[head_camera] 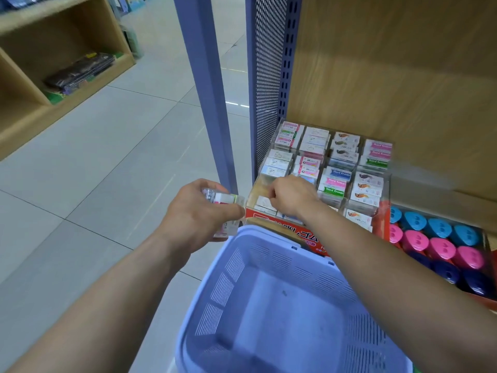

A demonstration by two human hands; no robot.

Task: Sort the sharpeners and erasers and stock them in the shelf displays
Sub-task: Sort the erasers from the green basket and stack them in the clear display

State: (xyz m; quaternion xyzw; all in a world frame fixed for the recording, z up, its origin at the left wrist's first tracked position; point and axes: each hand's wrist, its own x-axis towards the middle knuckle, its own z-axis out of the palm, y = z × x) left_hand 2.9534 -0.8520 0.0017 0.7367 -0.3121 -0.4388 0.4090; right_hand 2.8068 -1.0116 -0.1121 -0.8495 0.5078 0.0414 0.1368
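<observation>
- The handful of erasers (224, 200), small white boxes with pink and green print, sits in the left hand (199, 214), just left of the eraser display (386, 184) and above the far left corner of the basket (205, 286).
- The left hand's fingers and thumb are wrapped round this handful. One box pokes out at the top and another below the palm. How many it holds in all cannot be told.
- The right hand (291, 196) is down in the display's front left compartment, directly over the white erasers (265, 203) lying there.
- Its knuckles face up and its fingers are curled under. Whether they pinch an eraser is hidden.
- The display is clear and stepped, four compartments across, each holding a short stack of boxed erasers. Three "Hard Eraser" boxes in blue, pink and green show in one middle compartment.
- The sharpeners (441, 249) lie in a red tray (486, 302) just right of the display: four blue in the far row, four pink next, and at least three navy nearest, with the edge ones partly cut off.
- Both forearms reach forward, the right one crossing over the basket's far right corner.
- The basket, pale blue with slotted walls, stands below the hands against the wooden shelf (376, 63).
- A blue upright (204, 90) rises beyond the left hand, over grey floor tiles (107, 157).
</observation>
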